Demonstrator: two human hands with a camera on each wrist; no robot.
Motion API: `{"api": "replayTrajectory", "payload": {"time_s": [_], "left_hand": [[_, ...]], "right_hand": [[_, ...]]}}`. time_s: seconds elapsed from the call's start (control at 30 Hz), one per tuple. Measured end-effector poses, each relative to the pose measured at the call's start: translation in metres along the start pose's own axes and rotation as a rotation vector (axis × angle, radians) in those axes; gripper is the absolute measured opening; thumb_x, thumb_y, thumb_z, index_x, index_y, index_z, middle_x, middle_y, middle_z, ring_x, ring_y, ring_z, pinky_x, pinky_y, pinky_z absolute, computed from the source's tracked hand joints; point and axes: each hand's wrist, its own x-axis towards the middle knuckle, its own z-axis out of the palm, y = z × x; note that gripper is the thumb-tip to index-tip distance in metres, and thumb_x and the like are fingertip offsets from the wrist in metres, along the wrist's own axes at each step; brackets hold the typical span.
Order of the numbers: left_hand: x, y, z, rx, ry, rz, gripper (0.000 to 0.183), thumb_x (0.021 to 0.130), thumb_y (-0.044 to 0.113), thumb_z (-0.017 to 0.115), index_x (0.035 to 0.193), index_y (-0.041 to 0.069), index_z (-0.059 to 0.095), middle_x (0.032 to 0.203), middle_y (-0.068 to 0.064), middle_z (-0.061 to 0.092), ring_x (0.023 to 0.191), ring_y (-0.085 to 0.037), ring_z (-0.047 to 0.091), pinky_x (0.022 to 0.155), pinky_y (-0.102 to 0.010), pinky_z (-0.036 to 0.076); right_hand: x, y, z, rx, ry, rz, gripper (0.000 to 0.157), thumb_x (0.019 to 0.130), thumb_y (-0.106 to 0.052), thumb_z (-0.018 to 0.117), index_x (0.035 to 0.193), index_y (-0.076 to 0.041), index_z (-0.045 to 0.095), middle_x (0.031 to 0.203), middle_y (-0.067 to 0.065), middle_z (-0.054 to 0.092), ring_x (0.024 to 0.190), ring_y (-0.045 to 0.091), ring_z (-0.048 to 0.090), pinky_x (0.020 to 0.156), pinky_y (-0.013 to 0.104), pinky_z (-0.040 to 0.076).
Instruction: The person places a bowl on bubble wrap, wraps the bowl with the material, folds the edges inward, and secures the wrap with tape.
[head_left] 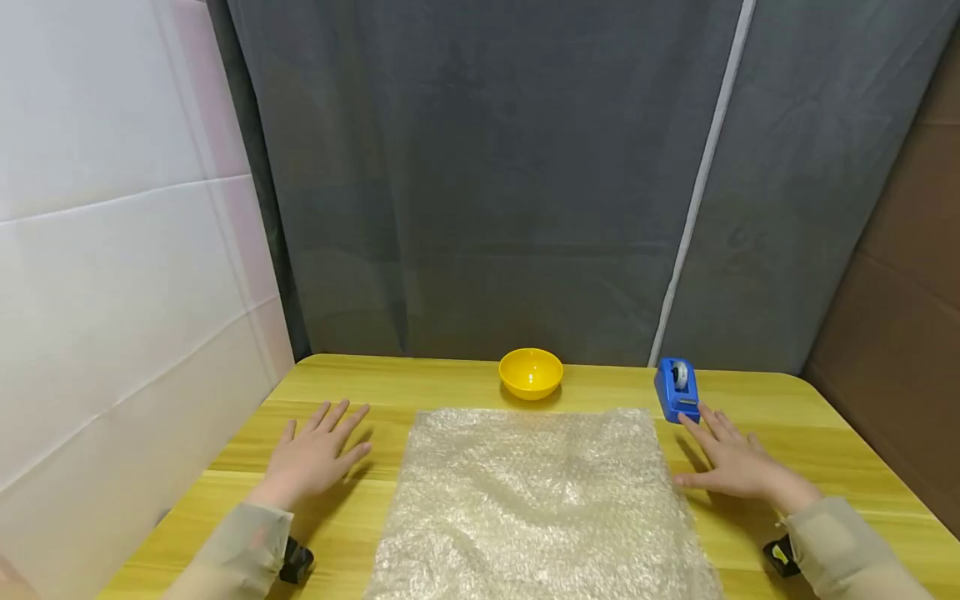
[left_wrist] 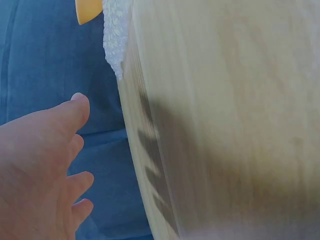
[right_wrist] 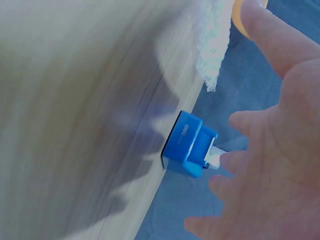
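Observation:
A sheet of bubble wrap lies spread on the wooden table, between the two hands. Behind its far edge sits a small yellow bowl. My left hand hovers over the table left of the sheet, fingers spread, holding nothing. On the other side, my right hand is held above the table with straight, spread fingers and nothing in it. Just beyond its fingertips stands a blue tape dispenser with a roll of tape; the right wrist view shows the dispenser apart from the palm.
The yellow wooden table has rounded far corners. A dark grey curtain hangs behind it. White panels stand on the left and a brown panel on the right.

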Motion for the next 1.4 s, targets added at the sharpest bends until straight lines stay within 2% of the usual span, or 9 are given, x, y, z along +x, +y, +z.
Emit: {"api": "replayTrajectory", "payload": {"time_s": [0.17,0.3,0.47,0.57,0.67,0.77,0.9,1.13,1.4], "left_hand": [[0.001,0.000,0.002,0.000,0.000,0.000,0.066,0.097,0.054,0.045,0.152,0.019,0.034,0.155,-0.020,0.027,0.140,-0.045,0.020,0.102,-0.075,0.010],[0.002,0.001,0.003,-0.005,-0.003,-0.002,0.066,0.097,0.054,0.046,0.152,0.019,0.034,0.155,-0.019,0.027,0.140,-0.045,0.020,0.102,-0.075,0.010],[0.007,0.008,0.003,0.000,0.013,0.011,0.065,0.097,0.054,0.046,0.151,0.020,0.035,0.155,-0.018,0.029,0.141,-0.044,0.021,0.103,-0.075,0.011],[0.010,0.014,0.001,0.005,0.021,0.026,0.065,0.097,0.054,0.046,0.151,0.020,0.035,0.154,-0.018,0.030,0.140,-0.043,0.023,0.102,-0.075,0.012],[0.012,0.019,0.000,0.008,0.026,0.035,0.064,0.097,0.053,0.047,0.151,0.019,0.036,0.154,-0.017,0.031,0.140,-0.043,0.023,0.102,-0.074,0.014],[0.015,0.024,0.000,0.009,0.029,0.045,0.063,0.097,0.051,0.048,0.151,0.019,0.037,0.153,-0.017,0.032,0.140,-0.043,0.024,0.102,-0.074,0.015],[0.020,0.028,0.001,0.013,0.023,0.055,0.062,0.097,0.049,0.049,0.150,0.019,0.038,0.153,-0.017,0.032,0.140,-0.042,0.025,0.103,-0.073,0.017],[0.034,0.042,0.002,-0.002,0.011,0.083,0.063,0.097,0.051,0.049,0.150,0.020,0.037,0.155,-0.015,0.030,0.142,-0.040,0.022,0.106,-0.070,0.015],[0.051,0.063,0.001,-0.020,-0.027,0.108,0.062,0.098,0.050,0.048,0.151,0.021,0.035,0.155,-0.015,0.030,0.143,-0.039,0.021,0.107,-0.069,0.015]], "right_hand": [[0.001,-0.007,0.003,0.028,-0.015,-0.018,0.098,0.081,-0.054,0.070,0.150,0.000,0.028,0.154,0.033,0.006,0.136,0.059,0.006,0.092,0.083,0.005],[0.008,-0.018,0.005,0.066,-0.038,-0.049,0.100,0.079,-0.055,0.071,0.151,-0.001,0.027,0.156,0.031,0.004,0.138,0.055,0.004,0.095,0.081,0.005],[0.024,-0.038,0.005,0.050,-0.074,-0.127,0.105,0.074,-0.055,0.076,0.151,-0.003,0.029,0.155,0.030,0.010,0.139,0.052,0.012,0.095,0.081,0.010],[0.030,-0.047,0.005,0.066,-0.121,-0.196,0.106,0.070,-0.050,0.081,0.149,0.001,0.030,0.153,0.033,0.012,0.137,0.055,0.015,0.095,0.080,0.014],[0.032,-0.052,0.006,0.109,-0.185,-0.230,0.107,0.068,-0.045,0.084,0.148,0.003,0.031,0.152,0.035,0.013,0.136,0.057,0.013,0.096,0.080,0.013],[0.031,-0.054,0.008,0.138,-0.258,-0.204,0.106,0.068,-0.044,0.084,0.149,0.001,0.031,0.154,0.033,0.012,0.138,0.056,0.009,0.097,0.080,0.008],[0.029,-0.054,0.013,0.135,-0.306,-0.153,0.104,0.070,-0.048,0.082,0.149,-0.002,0.032,0.154,0.031,0.014,0.139,0.053,0.010,0.096,0.081,0.004],[0.030,-0.054,0.017,0.111,-0.284,-0.091,0.104,0.068,-0.048,0.083,0.148,-0.003,0.035,0.153,0.031,0.019,0.138,0.053,0.017,0.095,0.082,0.005],[0.035,-0.054,0.021,0.088,-0.262,-0.068,0.106,0.066,-0.049,0.084,0.149,-0.004,0.035,0.152,0.031,0.020,0.135,0.056,0.020,0.091,0.084,0.005]]}}
